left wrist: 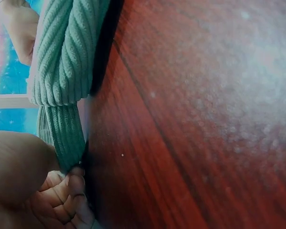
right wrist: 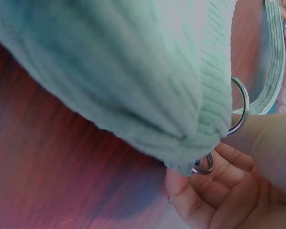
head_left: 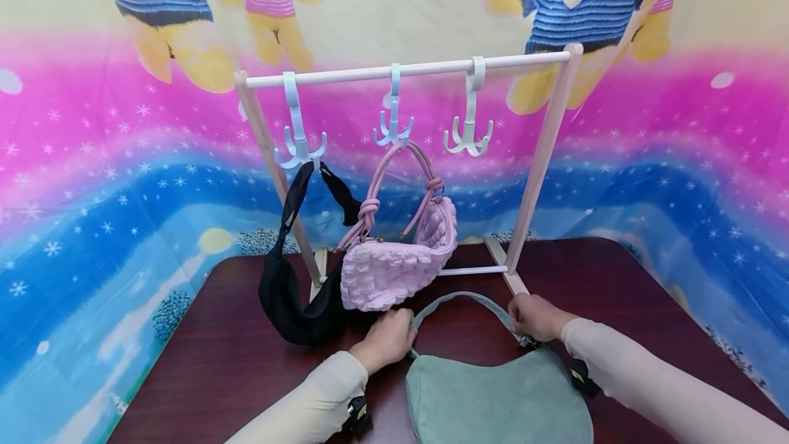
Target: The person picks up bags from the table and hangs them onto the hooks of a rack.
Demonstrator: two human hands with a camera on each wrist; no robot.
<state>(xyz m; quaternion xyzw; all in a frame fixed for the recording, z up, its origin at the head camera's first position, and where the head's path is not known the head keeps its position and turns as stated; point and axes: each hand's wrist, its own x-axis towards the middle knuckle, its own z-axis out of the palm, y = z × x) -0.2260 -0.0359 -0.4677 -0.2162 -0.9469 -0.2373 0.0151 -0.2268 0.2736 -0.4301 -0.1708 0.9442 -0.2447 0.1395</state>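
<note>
A sage-green corduroy shoulder bag [head_left: 493, 396] lies on the table at the front, its strap [head_left: 462, 295] arching away toward the rack. At the strap's left end, my left hand [head_left: 387, 340] pinches the ribbed band between thumb and fingers, close to the bag's corner, as the left wrist view shows. My right hand [head_left: 537, 316] grips the strap's right end near its metal hardware. In the right wrist view, a silver ring [right wrist: 246, 102] shows beside the bag's corner, and the fingers [right wrist: 186, 198] curl around the end there; the bag hides part of them.
Behind stands a wooden rack [head_left: 536, 163] with three hooks on its bar. A black bag [head_left: 290, 300] hangs from the left hook, a pink puffy bag [head_left: 394, 273] from the middle one. The right hook [head_left: 470, 129] carries nothing. Beneath is a dark red table [head_left: 203, 355].
</note>
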